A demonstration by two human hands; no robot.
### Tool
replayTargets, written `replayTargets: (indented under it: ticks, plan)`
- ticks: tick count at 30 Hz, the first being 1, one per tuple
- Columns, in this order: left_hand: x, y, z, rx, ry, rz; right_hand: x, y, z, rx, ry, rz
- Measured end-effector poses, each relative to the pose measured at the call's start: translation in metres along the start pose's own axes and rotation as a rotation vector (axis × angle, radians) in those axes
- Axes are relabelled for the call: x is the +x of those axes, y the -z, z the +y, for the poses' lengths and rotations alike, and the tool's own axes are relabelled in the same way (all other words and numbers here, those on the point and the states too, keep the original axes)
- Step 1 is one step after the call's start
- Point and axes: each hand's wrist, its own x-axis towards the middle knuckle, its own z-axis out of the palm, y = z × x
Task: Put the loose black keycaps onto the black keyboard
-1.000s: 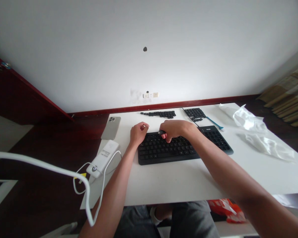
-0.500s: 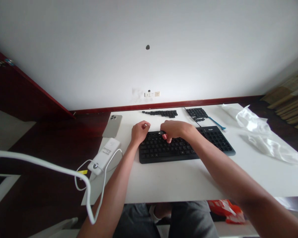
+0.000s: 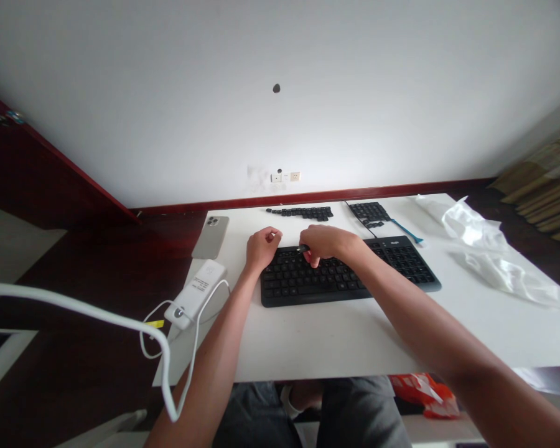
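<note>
A black keyboard (image 3: 326, 289) lies on the white table, part of its upper rows hidden by my right hand. My right hand (image 3: 324, 241) is closed over the upper middle of the keyboard, gripping a small black piece (image 3: 302, 248) whose kind I cannot make out. At the keyboard's upper left corner rests my left hand (image 3: 264, 246), fingers curled together; whatever they may hold is hidden. Behind the hands lie loose black keycaps (image 3: 308, 213) in rough rows. Another block of keycaps (image 3: 368, 211) sits farther right, beside the keyboard's cable and a slim blue tool (image 3: 407, 231).
A phone (image 3: 211, 236) lies at the table's left edge, with a white power bank (image 3: 196, 295) and its cable in front of it. A white cable (image 3: 98, 314) crosses the lower left foreground. Crumpled clear plastic (image 3: 476, 224) lies on the right.
Both hands keep nearly the same places and grips. The right fingers have shifted very slightly, and the black piece appears tilted a little differently.
</note>
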Motion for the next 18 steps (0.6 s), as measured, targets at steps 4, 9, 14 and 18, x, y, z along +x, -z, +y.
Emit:
replayTargets:
  ticks: [4, 9, 14, 18]
  plan:
    - [-0.0002, -0.0002, -0.0002, -0.009, -0.008, 0.003, 0.0028, -0.0021, 0.0025, 0.002, 0.000, 0.004]
    - [0.0002, -0.0009, -0.0017, -0.003, -0.011, 0.006, 0.0007, -0.0011, -0.0014, -0.026, -0.020, 0.013]
    - [0.0009, -0.0012, -0.0029, -0.003, -0.012, 0.001, -0.0028, 0.0028, -0.0046, -0.070, -0.026, -0.019]
    - [0.0005, -0.0007, -0.0018, 0.003, -0.010, -0.001, -0.0044, 0.0046, -0.0046, -0.074, -0.023, -0.039]
